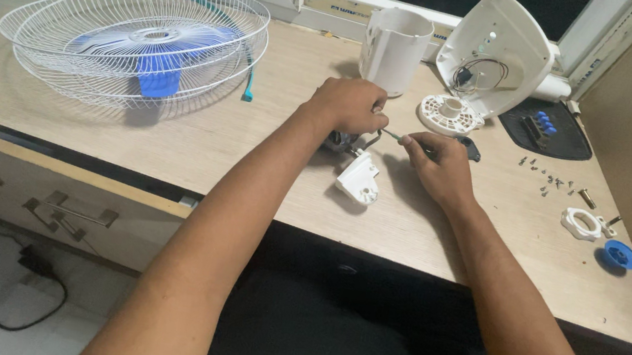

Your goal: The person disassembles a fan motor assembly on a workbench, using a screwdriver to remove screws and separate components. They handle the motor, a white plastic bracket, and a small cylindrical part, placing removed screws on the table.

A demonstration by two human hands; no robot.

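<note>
I see the left hand closed over the fan motor mid-desk; right hand pinching a green-handled screwdriver at it. White bracket just below. Wire fan guards far left, screws right.

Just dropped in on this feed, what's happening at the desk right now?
A person sits at a wooden desk with a fan in pieces. Their left hand grips the small motor assembly with a white bracket below it, while the right hand works a thin green-handled tool toward it. The wire grilles with the blue blade lie to the left; the white housings, loose screws and blue cap sit to the right.
</note>
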